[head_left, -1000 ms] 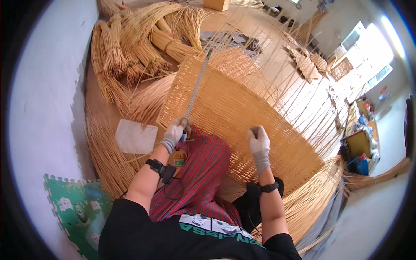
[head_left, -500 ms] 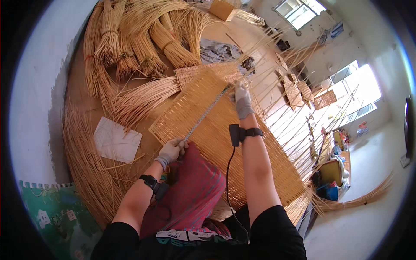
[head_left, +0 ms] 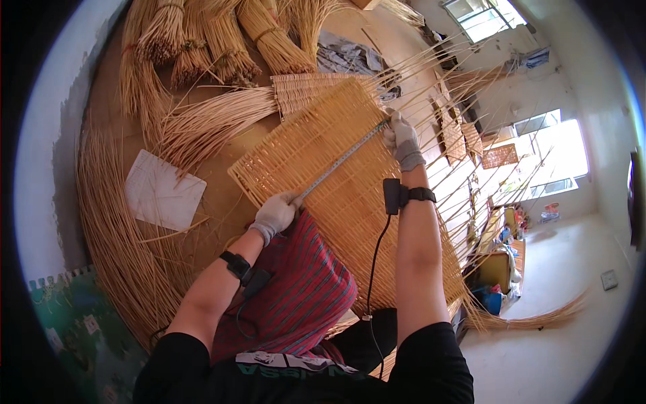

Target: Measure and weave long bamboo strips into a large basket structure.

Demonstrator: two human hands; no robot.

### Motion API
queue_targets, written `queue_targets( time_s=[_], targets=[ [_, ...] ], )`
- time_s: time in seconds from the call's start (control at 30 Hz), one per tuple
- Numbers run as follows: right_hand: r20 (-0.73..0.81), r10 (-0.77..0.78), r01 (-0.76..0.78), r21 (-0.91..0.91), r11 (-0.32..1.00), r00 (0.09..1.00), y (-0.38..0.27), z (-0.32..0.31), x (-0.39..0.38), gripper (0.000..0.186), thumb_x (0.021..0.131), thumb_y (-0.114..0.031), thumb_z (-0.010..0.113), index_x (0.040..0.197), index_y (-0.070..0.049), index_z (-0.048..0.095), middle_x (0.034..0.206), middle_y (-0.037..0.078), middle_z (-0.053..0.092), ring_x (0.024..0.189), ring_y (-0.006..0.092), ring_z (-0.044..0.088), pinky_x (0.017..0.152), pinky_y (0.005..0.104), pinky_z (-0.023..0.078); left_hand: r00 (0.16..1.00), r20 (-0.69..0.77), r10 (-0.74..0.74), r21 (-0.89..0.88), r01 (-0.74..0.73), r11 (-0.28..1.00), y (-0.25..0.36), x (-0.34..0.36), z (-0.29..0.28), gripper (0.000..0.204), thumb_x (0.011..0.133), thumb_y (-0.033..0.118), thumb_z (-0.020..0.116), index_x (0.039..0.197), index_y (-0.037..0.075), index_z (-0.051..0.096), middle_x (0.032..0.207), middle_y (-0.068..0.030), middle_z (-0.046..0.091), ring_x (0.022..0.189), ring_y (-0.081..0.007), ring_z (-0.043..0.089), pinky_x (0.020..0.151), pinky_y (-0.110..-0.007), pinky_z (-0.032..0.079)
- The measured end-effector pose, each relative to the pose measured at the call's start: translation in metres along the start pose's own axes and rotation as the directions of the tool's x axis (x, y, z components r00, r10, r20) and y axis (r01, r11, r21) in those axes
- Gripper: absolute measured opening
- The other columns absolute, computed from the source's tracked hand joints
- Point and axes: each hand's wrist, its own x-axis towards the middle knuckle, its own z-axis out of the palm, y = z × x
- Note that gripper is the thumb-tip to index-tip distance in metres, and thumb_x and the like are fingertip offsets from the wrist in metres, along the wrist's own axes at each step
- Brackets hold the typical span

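Note:
A large woven wicker panel (head_left: 363, 215) lies slanted across my lap, loose rods sticking out along its right side. A pale, thin measuring tape (head_left: 342, 161) is stretched straight across its weave. At the panel's near left edge, my left hand (head_left: 276, 214), in a light work glove, is closed on one end of the tape. My right hand (head_left: 402, 133), gloved the same way, pinches the other end at the far right edge. Its fingertips are partly hidden. Beneath my left forearm a red striped cloth (head_left: 303, 283) covers my lap and touches the panel.
Bundles of wicker rods (head_left: 229, 50) lie on the floor at the far left. A part-woven piece (head_left: 303, 91) sits just beyond the panel. A white sheet (head_left: 165, 190) rests left of me. A cable (head_left: 378, 262) hangs from my right wrist.
Both hands and the tape stand farther right in the picture, the left one also higher. The view has shifted, with the floor bundles now higher up. Both hands keep hold of the tape.

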Motion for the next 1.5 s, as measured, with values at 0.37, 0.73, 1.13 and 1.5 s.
queue_targets(
  time_s=[0.37,0.73,1.13,1.5],
  targets=[
    [-0.090,-0.096,0.052,-0.398,0.916,0.991,0.022,-0.018,0.044,0.027,0.105,-0.040,0.054,0.096,-0.016,0.063,0.057,-0.002,0.046,0.042,0.0141,0.043,0.039,0.0335,0.036,0.998,-0.015,0.063,-0.051,-0.064,0.997,-0.021,0.004,0.007,0.031,0.105,0.029,0.050,0.104,0.005,0.070,0.080,-0.0055,0.070,0.074,-0.0190,0.066,0.070,-0.033,0.050],
    [-0.044,0.143,-0.143,0.011,0.990,0.989,-0.001,-0.021,0.044,0.029,0.108,-0.030,0.053,0.129,-0.014,0.064,0.066,-0.010,0.034,0.050,0.0040,0.030,0.041,0.0205,0.027,0.998,-0.042,-0.045,-0.229,0.034,0.973,-0.099,-0.046,-0.029,0.026,0.104,0.025,0.052,0.101,0.003,0.066,0.084,-0.0064,0.071,0.072,-0.0152,0.066,0.068,-0.031,0.052],
    [0.018,0.143,-0.144,0.046,0.989,0.990,0.001,-0.036,0.050,0.034,0.108,-0.027,0.053,0.136,-0.010,0.059,0.067,-0.010,0.029,0.051,0.0020,0.026,0.041,0.0191,0.024,0.996,0.060,0.063,-0.221,-0.048,0.974,-0.100,-0.024,-0.030,0.025,0.103,0.022,0.053,0.101,0.000,0.064,0.088,-0.0095,0.071,0.083,-0.0196,0.069,0.077,-0.035,0.054],
    [-0.011,0.116,-0.115,0.036,0.993,0.993,0.000,-0.033,0.045,0.036,0.110,-0.019,0.047,0.143,-0.006,0.053,0.071,-0.008,0.033,0.056,0.0028,0.032,0.043,0.0171,0.032,0.996,0.078,0.053,-0.221,-0.035,0.975,-0.100,-0.022,-0.034,0.026,0.100,0.024,0.054,0.107,0.001,0.062,0.096,-0.0092,0.077,0.091,-0.0205,0.072,0.083,-0.034,0.055]
  ],
)
